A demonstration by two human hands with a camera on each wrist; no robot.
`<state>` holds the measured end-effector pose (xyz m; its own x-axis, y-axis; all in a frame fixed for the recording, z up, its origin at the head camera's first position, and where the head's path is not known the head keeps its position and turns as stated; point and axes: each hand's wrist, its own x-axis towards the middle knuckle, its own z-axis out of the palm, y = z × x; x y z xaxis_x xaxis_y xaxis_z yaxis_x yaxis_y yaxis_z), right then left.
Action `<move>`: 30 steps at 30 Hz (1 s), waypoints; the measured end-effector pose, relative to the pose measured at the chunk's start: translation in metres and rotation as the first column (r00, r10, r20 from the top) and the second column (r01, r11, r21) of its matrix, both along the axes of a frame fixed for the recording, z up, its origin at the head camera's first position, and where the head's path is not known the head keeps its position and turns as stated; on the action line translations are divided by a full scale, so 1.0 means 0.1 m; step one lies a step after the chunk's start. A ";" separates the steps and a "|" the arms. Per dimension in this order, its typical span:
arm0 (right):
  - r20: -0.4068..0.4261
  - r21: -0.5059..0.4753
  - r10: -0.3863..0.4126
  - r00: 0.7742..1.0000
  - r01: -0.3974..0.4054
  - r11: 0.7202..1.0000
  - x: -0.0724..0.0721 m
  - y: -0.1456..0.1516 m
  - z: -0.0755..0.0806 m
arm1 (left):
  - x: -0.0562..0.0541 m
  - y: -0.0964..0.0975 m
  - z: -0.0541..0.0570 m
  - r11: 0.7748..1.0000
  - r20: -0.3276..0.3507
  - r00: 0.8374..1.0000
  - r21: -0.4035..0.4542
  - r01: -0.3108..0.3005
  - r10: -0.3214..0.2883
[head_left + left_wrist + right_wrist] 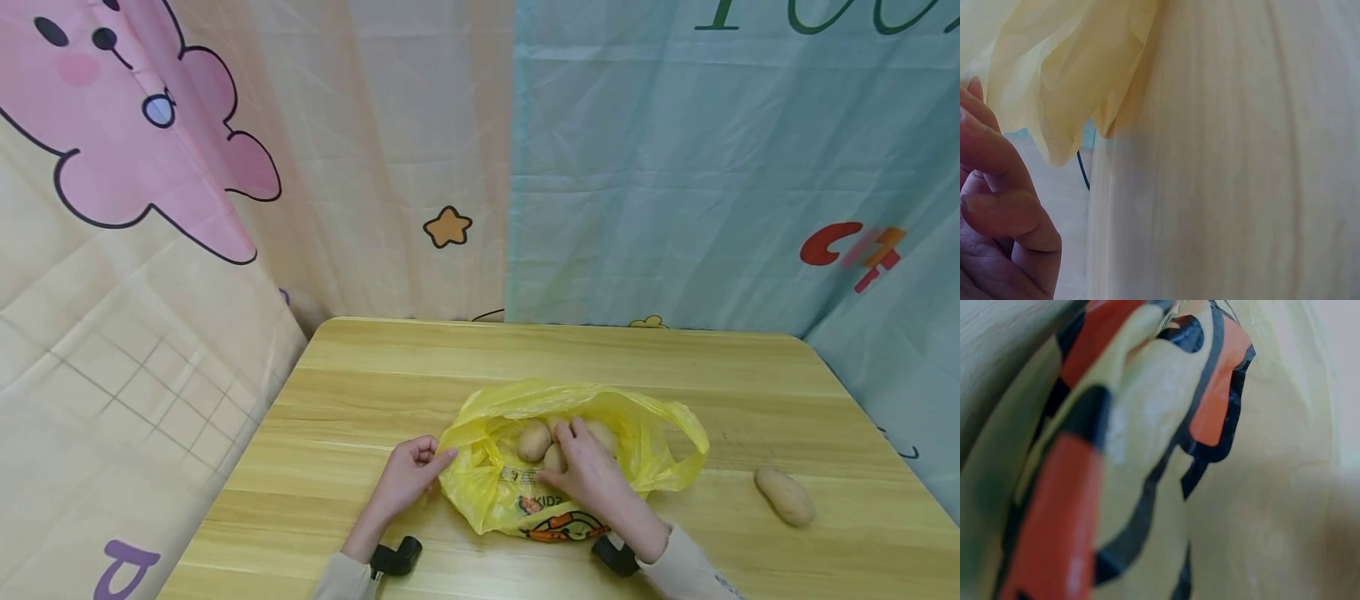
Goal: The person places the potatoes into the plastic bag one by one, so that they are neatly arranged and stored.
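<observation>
A yellow plastic bag point(467, 492) lies on the table with its mouth spread open, showing several potatoes point(533, 442) inside. My left hand point(408, 475) pinches the bag's left rim, thumb over the edge and fingers curled. In the left wrist view, those curled fingers point(1007, 215) appear beside the hanging yellow plastic. Reaching into the mouth, my right hand point(592, 475) has its thumb and fingers around a potato, which it partly hides. Only the bag's printed side point(1260, 487) fills the right wrist view; the right hand's grip is hidden there.
A long potato point(785, 497) lies alone on the wooden table point(360, 375), right of the bag. The bag's handle loop point(686, 442) sticks out toward it. Printed curtains point(645, 167) hang behind and at both sides of the table.
</observation>
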<state>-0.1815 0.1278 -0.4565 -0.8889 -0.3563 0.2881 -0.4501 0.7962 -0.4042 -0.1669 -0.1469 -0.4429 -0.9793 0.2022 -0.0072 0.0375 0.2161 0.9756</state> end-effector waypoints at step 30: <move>-0.029 0.022 -0.018 0.999 0.019 1.000 0.00 0.07 0.11 | 0.00 0.00 0.00 1.000 -0.007 1.000 0.003 0.000 0.000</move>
<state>-0.1812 0.1346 -0.4457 -0.8867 -0.3465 0.3062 -0.4466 0.8131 -0.3733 -0.1664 -0.1473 -0.4431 -0.9793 0.2023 0.0003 0.0445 0.2137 0.9759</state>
